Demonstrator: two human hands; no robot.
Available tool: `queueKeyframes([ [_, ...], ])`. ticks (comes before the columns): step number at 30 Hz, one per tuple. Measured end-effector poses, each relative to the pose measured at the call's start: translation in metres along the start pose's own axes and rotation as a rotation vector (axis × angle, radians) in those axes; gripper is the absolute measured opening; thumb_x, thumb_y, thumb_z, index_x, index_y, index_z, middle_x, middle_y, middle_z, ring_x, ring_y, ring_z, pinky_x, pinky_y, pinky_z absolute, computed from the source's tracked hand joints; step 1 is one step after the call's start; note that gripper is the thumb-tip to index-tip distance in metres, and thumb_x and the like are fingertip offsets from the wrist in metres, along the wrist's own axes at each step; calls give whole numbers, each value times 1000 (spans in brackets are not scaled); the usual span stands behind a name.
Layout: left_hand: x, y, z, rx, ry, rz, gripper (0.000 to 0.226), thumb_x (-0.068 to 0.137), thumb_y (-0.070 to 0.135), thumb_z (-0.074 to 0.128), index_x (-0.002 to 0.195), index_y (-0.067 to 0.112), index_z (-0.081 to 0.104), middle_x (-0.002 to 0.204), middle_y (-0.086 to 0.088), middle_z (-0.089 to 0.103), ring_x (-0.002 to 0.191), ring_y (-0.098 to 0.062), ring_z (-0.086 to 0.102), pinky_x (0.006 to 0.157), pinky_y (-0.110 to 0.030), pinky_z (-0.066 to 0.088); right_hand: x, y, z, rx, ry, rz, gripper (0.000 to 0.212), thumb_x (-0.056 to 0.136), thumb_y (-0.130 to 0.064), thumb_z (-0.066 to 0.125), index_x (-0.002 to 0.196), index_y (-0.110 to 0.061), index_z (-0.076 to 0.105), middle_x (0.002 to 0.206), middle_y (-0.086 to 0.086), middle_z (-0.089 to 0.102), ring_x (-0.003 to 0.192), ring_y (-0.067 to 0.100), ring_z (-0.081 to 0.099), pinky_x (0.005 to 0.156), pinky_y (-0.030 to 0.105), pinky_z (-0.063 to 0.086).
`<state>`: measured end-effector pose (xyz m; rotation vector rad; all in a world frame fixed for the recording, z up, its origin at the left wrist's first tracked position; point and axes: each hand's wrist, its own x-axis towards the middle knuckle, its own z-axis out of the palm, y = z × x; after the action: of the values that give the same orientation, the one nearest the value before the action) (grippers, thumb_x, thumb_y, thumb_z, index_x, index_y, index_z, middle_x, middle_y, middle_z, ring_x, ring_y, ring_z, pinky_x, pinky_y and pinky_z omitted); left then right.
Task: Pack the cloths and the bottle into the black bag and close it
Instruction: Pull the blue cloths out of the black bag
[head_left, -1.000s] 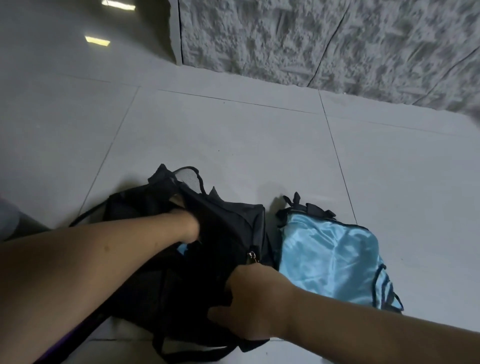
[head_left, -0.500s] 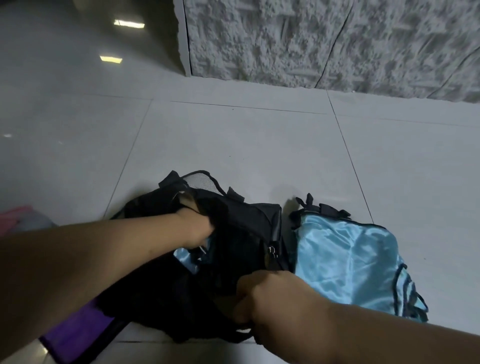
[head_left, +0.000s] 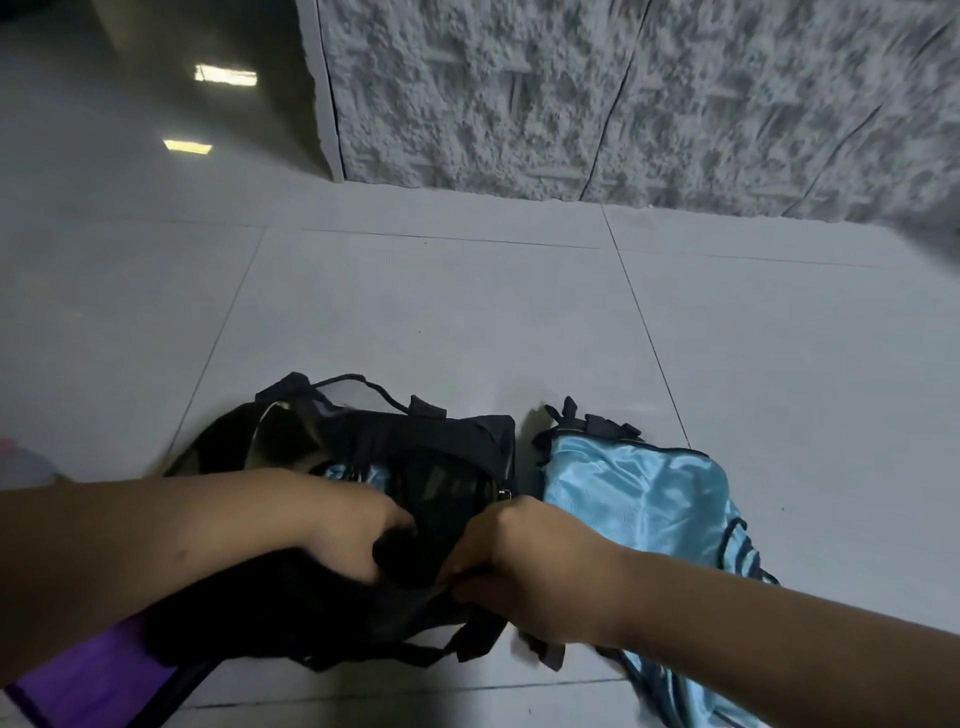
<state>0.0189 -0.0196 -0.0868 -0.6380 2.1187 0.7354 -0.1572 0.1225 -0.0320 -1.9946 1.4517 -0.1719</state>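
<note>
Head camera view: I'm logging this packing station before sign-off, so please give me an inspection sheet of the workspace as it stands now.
Surface: pale tiled floor, glossy, with dark grout lines.
Job's things: black bag lies open on the floor, a bit of blue cloth showing inside; light blue cloth lies on the floor right of the bag, touching it; bottle not clearly seen.
Clutter: purple item at the lower left, partly under the left arm.
Hands: left hand and right hand both grip the bag's near edge.
Cables: nothing seen.
Surroundings: rough grey wall behind; ceiling lights reflected in the floor.
</note>
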Motion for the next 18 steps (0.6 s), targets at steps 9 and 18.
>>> queueKeyframes([
  [9, -17, -8, -6, 1, 113, -41, 64, 79, 53, 65, 140, 42, 48, 131, 4, 64, 116, -18, 61, 103, -35, 50, 3, 2, -2, -27, 16, -7, 27, 89, -35, 56, 109, -33, 74, 101, -10, 74, 91, 13, 68, 80, 37, 56],
  [18, -22, 4, -3, -99, 182, -65, 58, 92, 59, 59, 142, 30, 50, 132, 0, 63, 119, -21, 60, 104, -33, 48, -29, 31, -41, 92, 150, 115, 29, 93, -34, 72, 122, -38, 70, 117, -26, 66, 98, -17, 57, 84, 6, 45],
])
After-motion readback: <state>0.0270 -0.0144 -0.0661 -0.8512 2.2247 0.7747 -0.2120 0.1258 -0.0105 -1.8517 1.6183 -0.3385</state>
